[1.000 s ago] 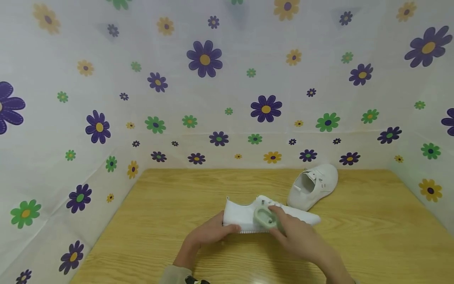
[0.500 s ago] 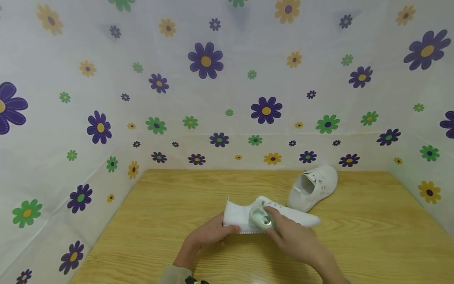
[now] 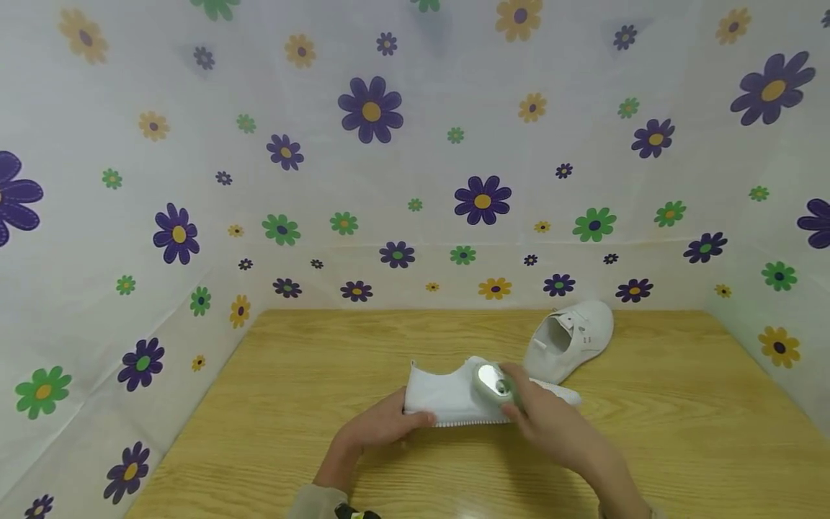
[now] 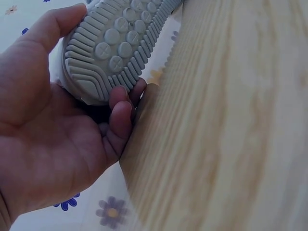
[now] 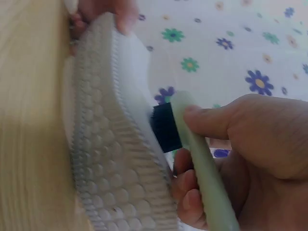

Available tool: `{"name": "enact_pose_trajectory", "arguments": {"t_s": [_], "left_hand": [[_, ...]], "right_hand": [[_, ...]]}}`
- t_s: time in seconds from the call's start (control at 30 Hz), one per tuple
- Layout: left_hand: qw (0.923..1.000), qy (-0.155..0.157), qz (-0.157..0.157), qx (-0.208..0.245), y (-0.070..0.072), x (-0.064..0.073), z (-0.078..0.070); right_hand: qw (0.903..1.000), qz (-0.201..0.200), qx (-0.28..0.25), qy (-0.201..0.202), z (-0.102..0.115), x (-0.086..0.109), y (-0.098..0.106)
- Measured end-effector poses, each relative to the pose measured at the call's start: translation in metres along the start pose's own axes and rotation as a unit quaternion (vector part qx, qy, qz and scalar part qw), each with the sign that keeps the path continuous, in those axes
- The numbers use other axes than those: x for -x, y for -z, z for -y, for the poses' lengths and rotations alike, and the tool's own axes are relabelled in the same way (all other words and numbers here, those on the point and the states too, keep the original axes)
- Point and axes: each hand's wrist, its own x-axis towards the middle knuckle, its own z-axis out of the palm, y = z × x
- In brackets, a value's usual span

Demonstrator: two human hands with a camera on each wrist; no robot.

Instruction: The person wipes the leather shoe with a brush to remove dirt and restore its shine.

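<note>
A white sneaker (image 3: 436, 395) lies on its side edge above the table, its toe to the right. At the heel my left hand (image 3: 381, 424) grips it, with the thumb on the sole side; the left wrist view shows the ridged grey sole (image 4: 113, 45) between thumb and curled fingers. My right hand (image 3: 558, 422) holds a pale green scrubbing brush (image 3: 494, 383) against the sneaker's side, near the laces. In the right wrist view, thumb and fingers wrap the brush handle (image 5: 204, 173), and its dark bristles (image 5: 166, 129) meet the white upper.
A second white shoe (image 3: 586, 333) sits behind and to the right, its opening facing left. The wooden table (image 3: 292, 353) is bounded at the back and sides by a white sheet (image 3: 428, 166) printed with flowers.
The brush has shifted slightly left along the sneaker's side, then back right and a little upward, with my right hand. My left hand and both shoes stay where they were.
</note>
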Motion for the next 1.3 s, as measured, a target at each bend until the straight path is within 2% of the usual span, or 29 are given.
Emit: {"name": "enact_pose_trajectory", "arguments": {"t_s": [0.13,0.3,0.43,0.6,0.7,0.87,0.93,1.0,1.13,1.2,1.3], "left_hand": [[1.0000,-0.002,0.004,-0.005,0.001,-0.001,0.003],[0.9999,-0.003,0.007,-0.013,0.003,-0.001,0.005],[0.9999,0.001,0.011,-0.007,0.003,-0.002,0.004],[0.9999,-0.001,0.010,-0.001,0.002,0.000,0.001],[1.0000,-0.002,0.007,-0.002,0.002,0.001,0.000],[0.9999,0.000,0.007,-0.007,0.002,0.000,0.001],[0.9999,-0.001,0.011,-0.011,0.003,-0.001,0.002],[0.9997,-0.006,0.017,-0.016,0.004,-0.001,0.002],[0.9994,-0.013,0.024,-0.022,0.004,-0.001,0.002],[0.9994,-0.015,0.024,-0.021,0.004,-0.001,0.002],[0.9994,-0.015,0.021,-0.023,0.004,-0.001,0.003]], "right_hand": [[0.9996,0.023,-0.002,0.016,0.002,0.000,-0.003],[0.9974,0.065,-0.028,0.017,-0.010,0.011,0.017],[0.9981,0.052,-0.033,-0.003,-0.016,0.015,0.026],[0.9998,0.016,-0.015,-0.002,-0.009,0.004,0.010],[0.9998,0.019,-0.002,0.011,-0.004,0.000,0.002],[0.9963,0.081,-0.019,0.023,-0.006,0.010,0.014],[0.9946,0.099,-0.031,0.012,-0.009,0.016,0.023],[0.9947,0.095,-0.039,-0.003,-0.013,0.020,0.031],[0.9977,0.057,-0.028,-0.023,-0.016,0.018,0.033],[0.9988,0.043,-0.015,-0.019,-0.014,0.014,0.027],[0.9988,0.048,-0.006,-0.004,-0.009,0.008,0.018]]}}
